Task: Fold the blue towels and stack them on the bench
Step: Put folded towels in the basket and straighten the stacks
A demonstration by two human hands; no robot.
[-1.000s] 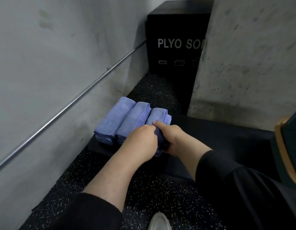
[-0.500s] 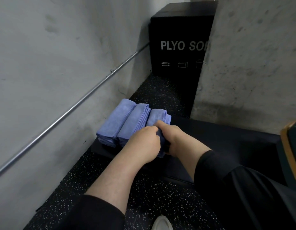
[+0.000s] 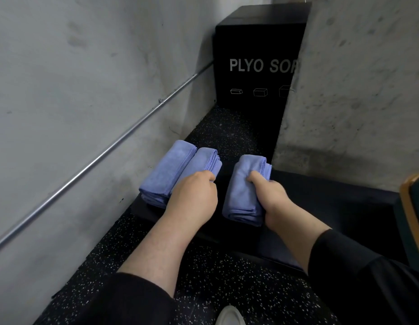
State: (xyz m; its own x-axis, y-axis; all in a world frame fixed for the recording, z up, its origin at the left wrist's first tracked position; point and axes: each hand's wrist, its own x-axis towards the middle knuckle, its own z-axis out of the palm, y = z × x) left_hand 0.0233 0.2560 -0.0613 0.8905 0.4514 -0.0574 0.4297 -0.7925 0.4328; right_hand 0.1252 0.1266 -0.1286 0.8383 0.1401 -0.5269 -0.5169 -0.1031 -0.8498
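Observation:
Three folded blue towel bundles lie on the black bench. Two of them sit side by side at the bench's left end: the outer bundle near the wall and the middle bundle beside it. My left hand grips the near end of the middle bundle. The third bundle lies apart to the right, with a dark gap between it and the others. My right hand grips it, thumb on top and fingers round its right side.
A concrete wall with a metal rail runs along the left. A black plyo box stands at the back and a concrete pillar at right. Speckled black floor lies below, with my white shoe.
The three bundles were pressed together under both hands. My right hand has pulled the right bundle away to the right, opening a gap; my left hand stays on the middle bundle.

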